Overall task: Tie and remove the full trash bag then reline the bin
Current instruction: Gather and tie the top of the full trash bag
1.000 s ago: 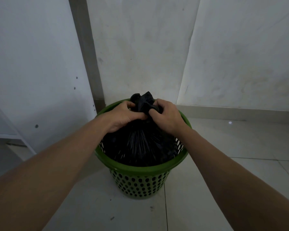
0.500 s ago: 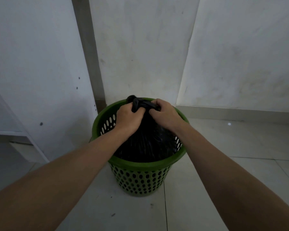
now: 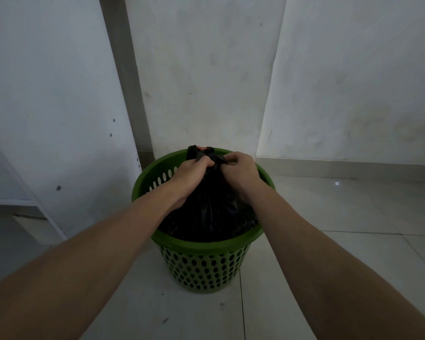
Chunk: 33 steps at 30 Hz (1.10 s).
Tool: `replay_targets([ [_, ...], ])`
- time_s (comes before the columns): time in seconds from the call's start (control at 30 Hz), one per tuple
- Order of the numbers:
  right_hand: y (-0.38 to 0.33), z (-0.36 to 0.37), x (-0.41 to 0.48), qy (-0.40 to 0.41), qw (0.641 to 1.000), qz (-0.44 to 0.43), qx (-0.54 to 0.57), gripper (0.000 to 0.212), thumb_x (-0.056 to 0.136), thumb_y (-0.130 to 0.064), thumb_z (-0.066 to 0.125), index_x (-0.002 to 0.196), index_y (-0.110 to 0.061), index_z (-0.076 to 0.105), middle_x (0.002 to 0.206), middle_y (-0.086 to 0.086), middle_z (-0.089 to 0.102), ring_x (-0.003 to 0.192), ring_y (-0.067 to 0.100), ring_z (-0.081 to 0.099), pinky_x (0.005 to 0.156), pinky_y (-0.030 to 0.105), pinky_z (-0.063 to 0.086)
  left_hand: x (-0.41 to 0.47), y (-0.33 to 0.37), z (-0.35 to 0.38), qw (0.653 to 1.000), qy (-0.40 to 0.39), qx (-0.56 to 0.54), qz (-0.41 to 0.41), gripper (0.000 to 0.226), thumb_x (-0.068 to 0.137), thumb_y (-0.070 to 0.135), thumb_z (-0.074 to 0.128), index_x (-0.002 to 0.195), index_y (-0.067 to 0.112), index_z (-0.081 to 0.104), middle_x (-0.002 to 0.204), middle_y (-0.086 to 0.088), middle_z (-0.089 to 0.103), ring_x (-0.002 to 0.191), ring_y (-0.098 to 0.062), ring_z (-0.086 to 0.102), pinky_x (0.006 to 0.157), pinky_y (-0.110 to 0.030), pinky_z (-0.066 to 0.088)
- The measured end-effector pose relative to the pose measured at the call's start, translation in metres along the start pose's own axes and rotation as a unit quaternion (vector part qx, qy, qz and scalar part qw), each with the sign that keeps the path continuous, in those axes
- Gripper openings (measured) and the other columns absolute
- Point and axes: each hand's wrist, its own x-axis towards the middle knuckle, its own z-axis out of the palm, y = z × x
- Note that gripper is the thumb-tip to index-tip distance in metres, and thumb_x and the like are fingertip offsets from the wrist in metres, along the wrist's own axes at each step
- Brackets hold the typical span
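1. The black trash bag [image 3: 206, 212] sits inside the green bin [image 3: 201, 251], its neck gathered above the rim.
2. The left hand [image 3: 194, 173] is clenched on the twisted neck; the right hand [image 3: 241, 173] is closed on a strand of the same neck, just beside it.
3. To tie well, keep the left fist low on the neck and pull the strand snug against it (slack plastic likely slips loose).
4. A small red bit [image 3: 201, 148] shows at the bag's tip; what it is, I cannot tell.
5. Behind the bin stand the walls [image 3: 206, 82], and left of it a white panel [image 3: 47, 106]; the tiled floor [image 3: 341, 229] right of the bin gives room for lifting out.
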Motion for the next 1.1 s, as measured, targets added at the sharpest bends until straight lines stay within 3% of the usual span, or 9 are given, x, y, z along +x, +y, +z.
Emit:
replay_targets([
  [0.1, 0.000, -0.007, 0.001, -0.019, 1.000, -0.008, 0.020, 0.024, 0.079, -0.009, 0.070, 0.101, -0.016, 0.063, 0.091, 0.013, 0.074, 0.082, 0.028, 0.074, 0.077, 0.045, 0.062, -0.001, -0.001, -0.001, 0.997, 0.069, -0.032, 0.021, 0.043, 0.073, 0.037, 0.071, 0.113, 0.023, 0.062, 0.103, -0.002, 0.070, 0.090, -0.016, 0.067, 0.065, -0.028, 0.051],
  [0.2, -0.006, -0.012, 0.000, -0.048, 0.998, -0.036, -0.012, 0.028, 0.081, -0.005, 0.070, 0.105, -0.016, 0.060, 0.091, 0.012, 0.074, 0.080, 0.028, 0.073, 0.072, 0.040, 0.063, 0.001, 0.001, -0.008, 0.997, 0.041, -0.059, -0.002, 0.036, 0.060, 0.032, 0.078, 0.094, 0.020, 0.078, 0.091, -0.005, 0.078, 0.084, -0.021, 0.074, 0.069, -0.029, 0.058],
  [0.33, -0.016, -0.017, -0.003, 0.018, 0.994, -0.070, -0.084, 0.027, 0.077, -0.006, 0.067, 0.100, -0.020, 0.062, 0.088, 0.005, 0.073, 0.080, 0.026, 0.073, 0.078, 0.040, 0.061, 0.004, 0.007, -0.011, 0.998, 0.034, -0.058, 0.014, 0.028, 0.057, 0.027, 0.076, 0.083, 0.018, 0.080, 0.083, -0.004, 0.078, 0.083, -0.024, 0.075, 0.070, -0.030, 0.060],
  [0.5, -0.023, -0.011, -0.004, 0.021, 0.988, -0.088, -0.128, 0.021, 0.080, -0.004, 0.069, 0.076, -0.024, 0.063, 0.079, 0.004, 0.073, 0.075, 0.022, 0.072, 0.080, 0.035, 0.061, -0.003, 0.008, -0.013, 0.997, 0.031, -0.076, 0.006, 0.036, 0.057, 0.025, 0.063, 0.085, 0.006, 0.073, 0.103, -0.021, 0.073, 0.100, -0.038, 0.067, 0.095, -0.049, 0.053],
  [0.63, -0.013, -0.004, -0.003, 0.019, 0.983, -0.097, -0.157, 0.015, 0.085, -0.006, 0.066, 0.080, -0.020, 0.068, 0.071, -0.004, 0.065, 0.070, 0.013, 0.062, 0.060, 0.017, 0.046, -0.009, 0.011, 0.001, 0.987, -0.008, -0.163, 0.007, 0.026, 0.079, 0.009, 0.041, 0.089, 0.011, 0.065, 0.093, -0.013, 0.064, 0.086, -0.028, 0.061, 0.078, -0.035, 0.050],
  [0.73, -0.004, -0.004, -0.004, 0.051, 0.981, -0.113, -0.152, 0.016, 0.087, -0.004, 0.060, 0.087, -0.014, 0.072, 0.077, -0.001, 0.063, 0.065, 0.008, 0.055, 0.065, 0.019, 0.041, -0.009, 0.016, 0.010, 0.984, -0.043, -0.172, 0.005, 0.030, 0.086, 0.006, 0.036, 0.095, 0.012, 0.064, 0.096, -0.011, 0.064, 0.085, -0.023, 0.060, 0.076, -0.033, 0.051],
  [0.8, 0.000, -0.008, -0.003, 0.041, 0.983, -0.123, -0.133, 0.011, 0.086, -0.005, 0.064, 0.084, -0.015, 0.070, 0.077, 0.001, 0.066, 0.063, 0.006, 0.057, 0.063, 0.017, 0.045, -0.007, 0.017, 0.007, 0.986, -0.054, -0.160, 0.003, 0.027, 0.088, 0.008, 0.038, 0.098, 0.012, 0.063, 0.100, -0.010, 0.063, 0.090, -0.023, 0.060, 0.079, -0.034, 0.051],
  [0.93, 0.004, -0.017, -0.003, -0.037, 0.995, -0.087, 0.002, 0.007, 0.092, -0.002, 0.064, 0.089, -0.007, 0.067, 0.091, 0.018, 0.071, 0.070, 0.023, 0.068, 0.062, 0.036, 0.062, 0.003, 0.011, -0.006, 0.987, -0.048, -0.151, 0.019, 0.015, 0.086, 0.012, 0.052, 0.095, 0.011, 0.062, 0.097, -0.013, 0.064, 0.091, -0.026, 0.061, 0.083, -0.035, 0.051],
  [1.1, 0.000, -0.025, -0.001, -0.056, 0.993, -0.108, -0.007, 0.009, 0.090, -0.002, 0.066, 0.087, -0.010, 0.070, 0.088, 0.014, 0.075, 0.071, 0.019, 0.068, 0.061, 0.031, 0.057, 0.011, 0.001, -0.018, 0.994, -0.005, -0.107, 0.036, 0.043, 0.071, 0.026, 0.080, 0.107, 0.009, 0.065, 0.105, -0.011, 0.071, 0.094, -0.022, 0.069, 0.089, -0.036, 0.055],
])
